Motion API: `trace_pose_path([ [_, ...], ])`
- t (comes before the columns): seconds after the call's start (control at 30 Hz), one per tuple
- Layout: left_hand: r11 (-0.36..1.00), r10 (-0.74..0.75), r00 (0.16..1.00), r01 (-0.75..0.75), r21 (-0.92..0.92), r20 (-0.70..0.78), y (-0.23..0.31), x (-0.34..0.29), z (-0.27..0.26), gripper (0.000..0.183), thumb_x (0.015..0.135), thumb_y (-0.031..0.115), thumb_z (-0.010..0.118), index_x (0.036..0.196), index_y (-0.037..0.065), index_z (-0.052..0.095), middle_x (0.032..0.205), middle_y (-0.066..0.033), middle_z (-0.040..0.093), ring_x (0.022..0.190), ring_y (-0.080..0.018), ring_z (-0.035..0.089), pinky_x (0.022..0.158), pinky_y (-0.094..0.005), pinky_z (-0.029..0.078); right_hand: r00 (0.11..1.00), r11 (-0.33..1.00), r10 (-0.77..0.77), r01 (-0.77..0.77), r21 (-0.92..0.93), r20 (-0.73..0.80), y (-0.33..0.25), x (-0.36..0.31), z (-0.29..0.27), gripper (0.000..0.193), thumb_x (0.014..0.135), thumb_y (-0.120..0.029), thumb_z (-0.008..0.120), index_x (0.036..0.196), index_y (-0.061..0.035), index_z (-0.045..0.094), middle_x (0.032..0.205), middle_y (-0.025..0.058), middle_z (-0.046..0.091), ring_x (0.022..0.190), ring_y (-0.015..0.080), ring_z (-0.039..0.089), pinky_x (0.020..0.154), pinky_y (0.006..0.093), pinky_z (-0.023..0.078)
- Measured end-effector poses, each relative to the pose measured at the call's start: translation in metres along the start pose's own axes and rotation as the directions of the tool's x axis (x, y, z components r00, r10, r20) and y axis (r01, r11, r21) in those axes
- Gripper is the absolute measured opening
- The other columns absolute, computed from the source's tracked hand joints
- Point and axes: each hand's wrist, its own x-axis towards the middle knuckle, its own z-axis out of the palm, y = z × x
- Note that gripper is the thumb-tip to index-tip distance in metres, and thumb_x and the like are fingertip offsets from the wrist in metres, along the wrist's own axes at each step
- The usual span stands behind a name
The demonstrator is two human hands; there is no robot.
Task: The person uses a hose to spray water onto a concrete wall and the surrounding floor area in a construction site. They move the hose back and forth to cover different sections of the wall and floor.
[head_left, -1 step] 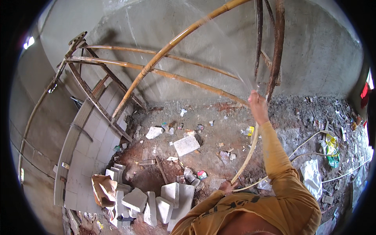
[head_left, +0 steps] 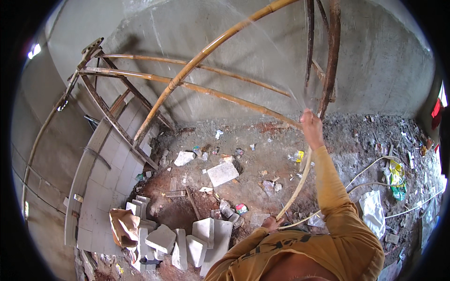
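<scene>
My right hand [head_left: 311, 122] is raised at arm's length in a mustard sleeve and grips the end of a pale yellow hose [head_left: 300, 180]. A thin spray of water [head_left: 262, 51] fans from it up onto the grey concrete wall [head_left: 225, 89]. The hose curves down to my left hand [head_left: 272, 223], which holds it low, close to my chest. Bamboo poles [head_left: 187, 70] and rusty metal bars [head_left: 333, 56] cross in front of the wall, just above my right hand.
Pale blocks [head_left: 197, 236] lie piled at the lower left beside a brown paper sack [head_left: 123, 225]. A low block wall [head_left: 101, 161] runs along the left. Rubble, litter, a flat slab [head_left: 222, 173], more hose [head_left: 375, 171] and a white bag [head_left: 373, 208] cover the dirt floor.
</scene>
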Motion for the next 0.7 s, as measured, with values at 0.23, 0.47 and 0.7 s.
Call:
trace_pose_path([
  [0.23,0.999,0.019,1.0,-0.019,0.03,-0.01,0.022,0.006,-0.008,0.042,0.081,0.045,0.05,0.097,0.007,0.061,0.085,-0.0204,0.061,0.082,-0.0334,0.059,0.069,-0.0402,0.045,0.967,0.99,0.133,-0.117,0.084,-0.217,0.061,0.024,-0.067,0.044,0.084,-0.039,0.04,0.063,-0.0007,0.049,0.058,0.0064,0.048,0.056,0.015,0.044,0.055,0.0297,0.036],
  [0.47,0.99,-0.067,0.998,0.064,0.129,0.019,0.051,0.026,-0.011,0.047,0.079,0.049,0.05,0.097,0.007,0.061,0.085,-0.0196,0.061,0.081,-0.0331,0.059,0.069,-0.0402,0.045,0.96,0.983,0.081,-0.032,0.183,-0.268,0.07,0.047,-0.082,0.046,0.084,-0.043,0.041,0.059,-0.0045,0.046,0.051,0.0006,0.04,0.048,0.0105,0.036,0.045,0.0264,0.029],
  [0.7,0.991,-0.04,0.997,0.048,0.127,-0.068,0.058,0.05,0.007,0.05,0.078,0.052,0.049,0.098,0.007,0.061,0.087,-0.0208,0.06,0.082,-0.0342,0.059,0.071,-0.0406,0.045,0.972,0.998,-0.009,0.024,0.064,-0.234,0.075,0.062,-0.099,0.036,0.083,-0.032,0.04,0.065,-0.0008,0.047,0.056,0.0065,0.042,0.055,0.0146,0.041,0.052,0.0293,0.034],
])
